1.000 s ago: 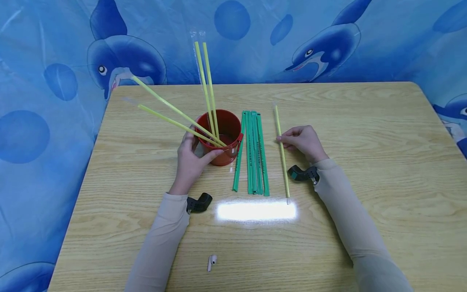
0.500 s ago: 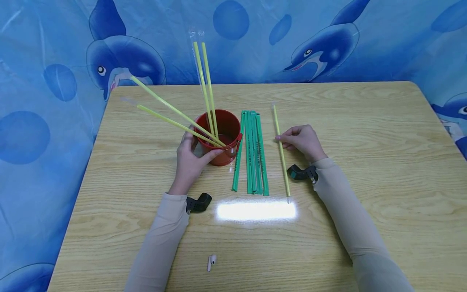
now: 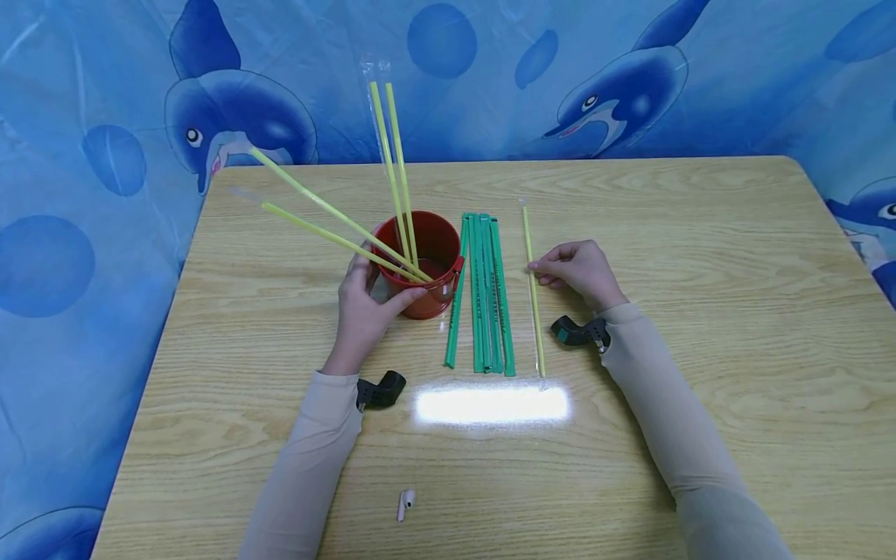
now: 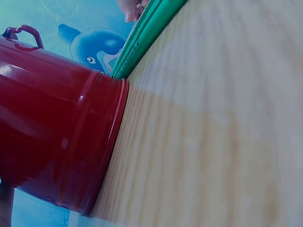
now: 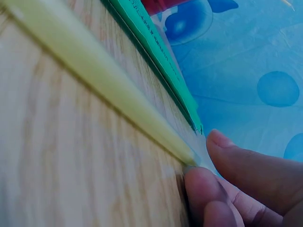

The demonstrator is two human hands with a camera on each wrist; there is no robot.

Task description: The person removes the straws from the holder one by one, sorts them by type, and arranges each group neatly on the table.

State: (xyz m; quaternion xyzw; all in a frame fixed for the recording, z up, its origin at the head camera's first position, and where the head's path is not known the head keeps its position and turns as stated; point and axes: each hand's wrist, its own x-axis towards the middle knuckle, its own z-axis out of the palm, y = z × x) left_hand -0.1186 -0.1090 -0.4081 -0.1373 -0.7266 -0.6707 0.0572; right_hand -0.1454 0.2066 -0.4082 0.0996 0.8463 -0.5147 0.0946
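On the wooden table [image 3: 665,233], my left hand [image 3: 367,319] grips the red bucket [image 4: 52,123] holding 4 yellow straws [image 3: 388,156]; my right hand [image 3: 577,272] pinches 1 more straw [image 3: 537,319] beside the green packets [image 3: 488,311].

Tabletop [image 3: 735,257]: light wood grain, glossy, bright reflection [image 3: 492,404] near middle. Directly on it: red bucket [image 3: 439,247], upright; green packets [image 3: 487,295], roughly parallel, right of bucket; yellow straw [image 3: 536,311], farther right; white earbud [image 3: 409,498], well apart, nearer viewer.

My long beige sleeves [image 3: 302,467] end in plain cuffs [image 3: 617,314]; each wears a bent black wrist camera [image 3: 385,390], the right one green-patched.
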